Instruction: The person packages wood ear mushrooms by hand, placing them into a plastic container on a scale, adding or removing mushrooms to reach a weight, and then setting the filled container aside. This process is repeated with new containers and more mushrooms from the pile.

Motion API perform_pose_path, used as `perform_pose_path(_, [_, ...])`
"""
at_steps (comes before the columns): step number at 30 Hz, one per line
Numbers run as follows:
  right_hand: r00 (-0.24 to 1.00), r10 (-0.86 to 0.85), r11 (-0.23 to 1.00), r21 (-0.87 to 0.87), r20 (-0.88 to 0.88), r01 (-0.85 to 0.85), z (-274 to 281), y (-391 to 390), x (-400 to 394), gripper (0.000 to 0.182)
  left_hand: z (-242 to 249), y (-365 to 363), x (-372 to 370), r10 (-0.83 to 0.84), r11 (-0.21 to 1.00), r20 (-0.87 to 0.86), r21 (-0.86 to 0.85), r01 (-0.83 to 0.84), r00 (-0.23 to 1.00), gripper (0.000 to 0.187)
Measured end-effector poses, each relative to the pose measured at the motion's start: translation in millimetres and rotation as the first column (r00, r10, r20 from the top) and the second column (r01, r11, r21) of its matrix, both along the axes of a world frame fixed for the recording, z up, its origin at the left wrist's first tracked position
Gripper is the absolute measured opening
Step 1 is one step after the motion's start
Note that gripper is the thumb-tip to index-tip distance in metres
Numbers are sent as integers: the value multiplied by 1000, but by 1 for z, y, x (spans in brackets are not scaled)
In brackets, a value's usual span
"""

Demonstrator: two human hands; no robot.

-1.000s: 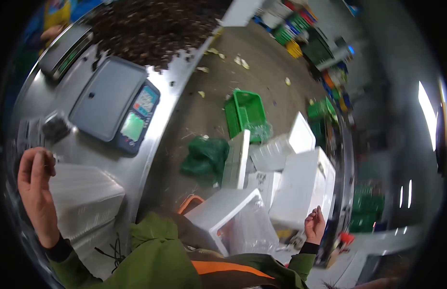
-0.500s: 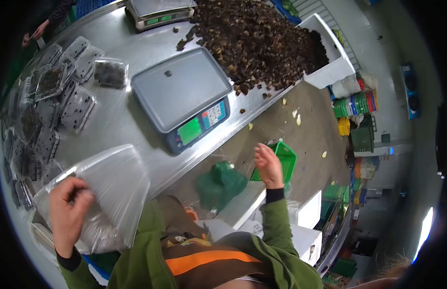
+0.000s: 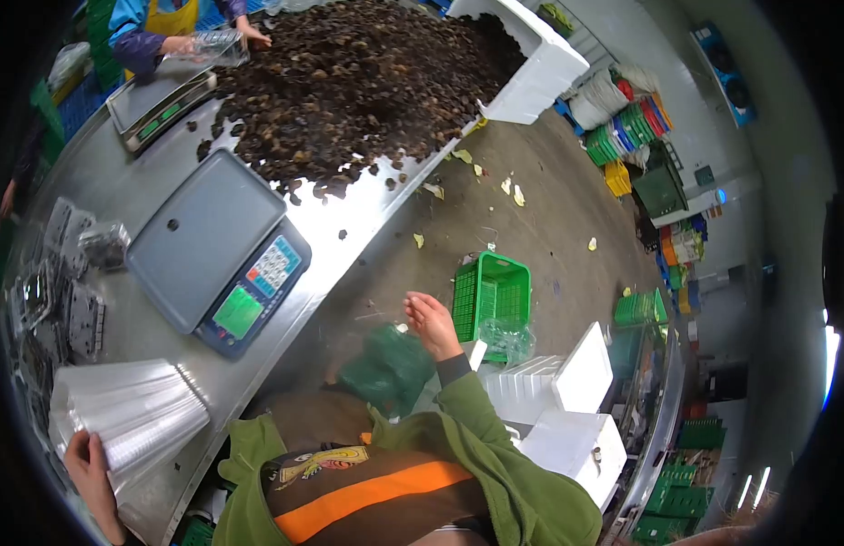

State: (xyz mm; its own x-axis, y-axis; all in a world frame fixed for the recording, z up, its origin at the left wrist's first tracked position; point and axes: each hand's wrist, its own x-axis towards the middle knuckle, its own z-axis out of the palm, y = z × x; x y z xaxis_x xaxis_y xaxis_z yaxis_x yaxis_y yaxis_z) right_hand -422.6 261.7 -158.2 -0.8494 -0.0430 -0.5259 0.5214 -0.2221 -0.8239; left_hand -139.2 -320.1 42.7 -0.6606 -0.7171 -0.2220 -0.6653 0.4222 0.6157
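A nested stack of clear plastic containers (image 3: 135,409) lies at the table's near left. My left hand (image 3: 90,473) is at its lower end, thumb and fingers bent against the plastic. My right hand (image 3: 431,323) hangs in the air past the table edge, with nothing visible in it and its fingers extended close together. Ahead of me is a digital scale (image 3: 212,241) with a grey pan and a lit green display; a small dark piece sits on the pan. Filled clear containers (image 3: 80,314) are grouped left of the scale.
A large heap of dark brown, mushroom-like pieces (image 3: 340,82) covers the far table beside a white foam box (image 3: 540,68). A co-worker's hands (image 3: 181,45) hold a clear container near a second scale (image 3: 162,100). A green crate (image 3: 522,287) and green bag (image 3: 385,369) are below.
My view has turned, bringing the co-worker into sight. The container stack, earlier tilted near my lap, now lies on the table. My left hand has moved to its lower end.
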Motion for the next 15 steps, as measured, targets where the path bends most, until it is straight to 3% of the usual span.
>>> perform_pose_path(2, [972,-223,972,-55,68,226,-13,29,-1,20,14,5,-10,175,966,231,146,-212,957,24])
perform_pose_path(6, [961,-242,969,-9,130,246,-35,43,-31,18,-4,4,9,314,912,173,218,-347,934,21])
perform_pose_path(8, [979,-159,986,-30,126,164,-37,28,-56,19,17,52,-4,368,919,87,118,-376,926,43])
perform_pose_path(12, [993,16,1000,-8,115,-15,-30,-26,-125,22,26,81,-26,418,906,103,19,-422,903,44])
perform_pose_path(14, [974,226,971,74,19,-227,-44,-50,-155,25,24,85,-25,476,879,103,-101,-467,873,44])
perform_pose_path(15, [974,223,972,69,30,-224,-48,-66,-167,25,22,91,-28,495,866,70,-121,-485,866,44])
